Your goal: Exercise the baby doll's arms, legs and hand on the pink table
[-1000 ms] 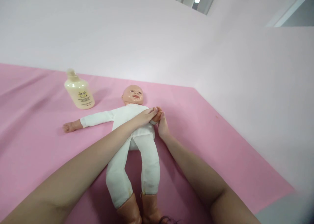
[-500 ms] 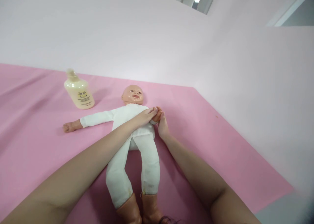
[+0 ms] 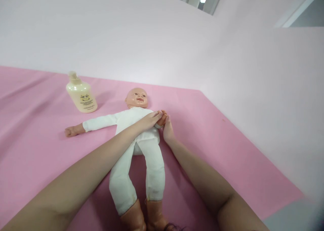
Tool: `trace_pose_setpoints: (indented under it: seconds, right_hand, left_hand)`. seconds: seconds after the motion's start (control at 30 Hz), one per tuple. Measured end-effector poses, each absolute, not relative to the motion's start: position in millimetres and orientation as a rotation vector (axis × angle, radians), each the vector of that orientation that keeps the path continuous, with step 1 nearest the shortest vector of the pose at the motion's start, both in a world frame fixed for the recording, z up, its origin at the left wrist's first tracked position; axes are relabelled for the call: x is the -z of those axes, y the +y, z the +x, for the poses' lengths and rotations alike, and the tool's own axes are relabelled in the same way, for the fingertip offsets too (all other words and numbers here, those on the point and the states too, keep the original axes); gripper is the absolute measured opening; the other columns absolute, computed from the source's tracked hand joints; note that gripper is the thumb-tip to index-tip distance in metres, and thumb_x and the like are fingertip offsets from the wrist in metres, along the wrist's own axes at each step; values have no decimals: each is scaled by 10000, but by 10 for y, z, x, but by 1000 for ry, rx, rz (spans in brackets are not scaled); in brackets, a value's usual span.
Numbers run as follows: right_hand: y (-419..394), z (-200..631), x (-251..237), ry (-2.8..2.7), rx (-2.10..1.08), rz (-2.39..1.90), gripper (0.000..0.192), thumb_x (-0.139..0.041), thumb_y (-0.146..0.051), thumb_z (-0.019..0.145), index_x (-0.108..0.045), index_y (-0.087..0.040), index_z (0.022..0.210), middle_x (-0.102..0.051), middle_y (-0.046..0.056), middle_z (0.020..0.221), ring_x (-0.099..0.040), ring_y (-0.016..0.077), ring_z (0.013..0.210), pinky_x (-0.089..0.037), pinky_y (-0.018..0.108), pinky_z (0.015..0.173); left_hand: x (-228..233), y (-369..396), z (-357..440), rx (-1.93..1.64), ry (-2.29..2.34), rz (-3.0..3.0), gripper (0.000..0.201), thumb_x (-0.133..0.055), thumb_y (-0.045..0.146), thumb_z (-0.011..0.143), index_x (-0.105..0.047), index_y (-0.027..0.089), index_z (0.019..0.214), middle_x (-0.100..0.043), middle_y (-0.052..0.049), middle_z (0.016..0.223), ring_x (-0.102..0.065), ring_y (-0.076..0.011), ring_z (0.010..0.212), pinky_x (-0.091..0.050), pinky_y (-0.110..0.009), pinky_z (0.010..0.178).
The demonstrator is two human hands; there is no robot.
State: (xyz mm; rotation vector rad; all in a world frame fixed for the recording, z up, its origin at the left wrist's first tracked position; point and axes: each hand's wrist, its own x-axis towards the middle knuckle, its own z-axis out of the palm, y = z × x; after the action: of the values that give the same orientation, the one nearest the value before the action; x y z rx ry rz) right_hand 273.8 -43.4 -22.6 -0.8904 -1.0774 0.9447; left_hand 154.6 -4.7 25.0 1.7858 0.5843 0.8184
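A baby doll [image 3: 136, 123] with a white cloth body lies on its back on the pink cloth, its head away from me. My left hand [image 3: 151, 119] reaches across the doll's chest, its fingers closed on the doll's hand [image 3: 162, 119] at the right side of the body. From the right, my right hand [image 3: 167, 130] presses against that same doll hand, so it sits between my two hands. Most of my right fingers are hidden. The doll's other arm [image 3: 101, 122] stretches out to the left on the cloth.
A pale yellow lotion pump bottle [image 3: 82, 94] stands on the pink cloth [image 3: 37, 123], left of the doll's head. A white wall [image 3: 113, 35] rises behind the cloth's far edge. Dark strands of hair [image 3: 174, 227] show at the bottom edge.
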Motion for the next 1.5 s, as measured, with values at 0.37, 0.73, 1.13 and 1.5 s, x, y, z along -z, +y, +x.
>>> trace_pose_setpoints:
  seconds: [0.37, 0.73, 1.13, 1.5]
  right_hand:
    - [-442, 2729, 215, -1069, -945, -893, 571, -409, -693, 836, -650, -292, 1164, -640, -4, 1300, -521, 199, 1299, -322, 409, 1179]
    - [-433, 2749, 238, -1075, -946, -912, 586, -400, -699, 836, -642, -289, 1178, -637, 0, 1307, -520, 196, 1301, -330, 403, 1171]
    - [-435, 2733, 223, -1051, -964, -899, 571, -414, -702, 828, -656, -297, 1150, -646, -4, 1292, -528, 202, 1293, -335, 413, 1167]
    - [-441, 2734, 225, -1052, -966, -909, 576, -410, -694, 834, -643, -293, 1176, -631, -5, 1316, -512, 195, 1309, -331, 402, 1170]
  left_hand:
    - [-250, -48, 1548, -824, 592, 1784, 601, -395, 680, 864, -618, 145, 1023, -675, -48, 865, -593, -217, 907, -452, -342, 869]
    - [-255, -56, 1543, -818, 591, 1769, 617, -400, 692, 856, -616, 146, 1048, -683, -57, 901, -599, -227, 937, -449, -355, 892]
    - [-260, -61, 1546, -825, 599, 1779, 617, -393, 690, 859, -624, 142, 1022, -679, -53, 879, -594, -224, 919, -452, -341, 867]
    - [-254, -59, 1548, -826, 590, 1767, 606, -398, 682, 863, -627, 136, 989, -670, -53, 854, -594, -219, 900, -454, -346, 864]
